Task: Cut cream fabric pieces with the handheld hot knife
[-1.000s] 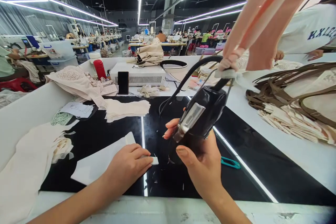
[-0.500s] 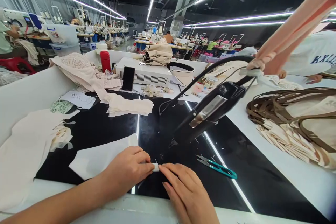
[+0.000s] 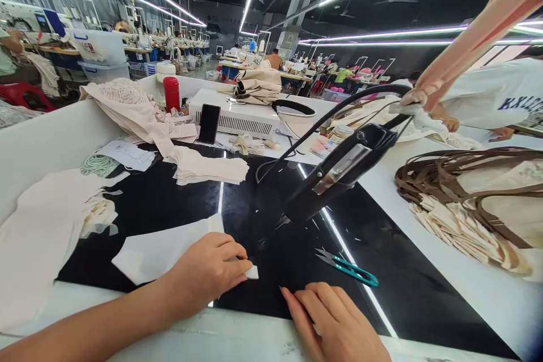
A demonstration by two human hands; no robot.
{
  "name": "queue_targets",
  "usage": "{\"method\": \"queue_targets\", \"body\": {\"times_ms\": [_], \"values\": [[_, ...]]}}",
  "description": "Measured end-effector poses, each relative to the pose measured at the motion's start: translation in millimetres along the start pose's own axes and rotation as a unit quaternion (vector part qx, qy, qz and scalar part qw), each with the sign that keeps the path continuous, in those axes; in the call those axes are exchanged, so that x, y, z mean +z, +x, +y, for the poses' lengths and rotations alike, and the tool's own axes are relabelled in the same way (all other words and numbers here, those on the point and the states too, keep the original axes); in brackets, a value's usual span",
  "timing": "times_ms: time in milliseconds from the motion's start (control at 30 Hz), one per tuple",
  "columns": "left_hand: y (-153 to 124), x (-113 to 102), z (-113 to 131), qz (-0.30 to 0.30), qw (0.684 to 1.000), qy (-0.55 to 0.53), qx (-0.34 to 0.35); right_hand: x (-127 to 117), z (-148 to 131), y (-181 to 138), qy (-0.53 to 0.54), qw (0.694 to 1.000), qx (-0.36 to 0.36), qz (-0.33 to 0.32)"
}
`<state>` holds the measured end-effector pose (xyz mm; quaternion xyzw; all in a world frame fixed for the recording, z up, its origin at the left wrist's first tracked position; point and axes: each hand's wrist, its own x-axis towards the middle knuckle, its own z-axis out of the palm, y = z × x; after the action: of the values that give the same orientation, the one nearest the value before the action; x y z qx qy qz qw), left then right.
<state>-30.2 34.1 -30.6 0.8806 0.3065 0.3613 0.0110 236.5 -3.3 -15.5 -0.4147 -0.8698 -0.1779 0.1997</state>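
Observation:
My left hand has its fingers closed over the narrow end of a white fabric piece, which lies on the black board. A short white tip of the cloth sticks out past the fingertips. To the right of it, my right hand rests low over the board's front edge, thumb apart from the bent fingers and nothing seen in it. Teal thread snips lie beyond my right hand, blades pointing left. A black tool with a metal plate hangs tilted above the board from a pink cloth strip.
A stack of cream cloth strips lies at the board's far edge, near a phone and a red bottle. Cream fabric covers the left side. Brown straps with fabric pieces lie right. A co-worker's hand shows behind.
My right hand has let go of the fabric's tip and moved right and toward me. My left hand stays on the cloth. The view has shifted slightly.

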Motion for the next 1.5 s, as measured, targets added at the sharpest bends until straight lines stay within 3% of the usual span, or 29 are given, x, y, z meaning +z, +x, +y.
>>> {"method": "queue_targets", "body": {"times_ms": [100, 200, 333, 433, 533, 633, 900, 1500], "values": [[3.3, -7.7, 2.2, 0.025, 1.000, -0.004, 0.001, -0.6, -7.5, 3.4, 0.059, 0.997, 0.039, 0.018], [3.2, -12.6, 4.4, 0.019, 1.000, -0.002, 0.021, 0.1, -8.8, 7.0, 0.142, 0.980, 0.135, 0.044], [-2.5, -8.9, 6.3, -0.009, 0.998, 0.024, 0.065, -5.6, -2.5, 25.1, 0.285, 0.901, 0.299, 0.132], [-4.9, -5.5, 7.3, -0.021, 0.997, 0.035, 0.067, -16.1, 1.3, 58.6, 0.412, 0.835, 0.297, 0.210], [-3.9, -6.6, 7.5, -0.031, 0.997, 0.043, 0.062, -27.5, 0.2, 99.4, 0.538, 0.777, 0.238, 0.222], [-1.8, -9.6, 6.8, -0.037, 0.997, 0.048, 0.057, -31.9, -6.8, 128.3, 0.584, 0.738, 0.213, 0.265], [-1.1, -10.8, 7.5, -0.055, 0.996, 0.047, 0.043, -23.8, -29.1, 126.0, 0.609, 0.710, 0.210, 0.286], [-2.5, -10.7, 7.1, -0.056, 0.997, 0.039, 0.036, -17.5, -36.0, 117.5, 0.617, 0.671, 0.228, 0.343]]}}
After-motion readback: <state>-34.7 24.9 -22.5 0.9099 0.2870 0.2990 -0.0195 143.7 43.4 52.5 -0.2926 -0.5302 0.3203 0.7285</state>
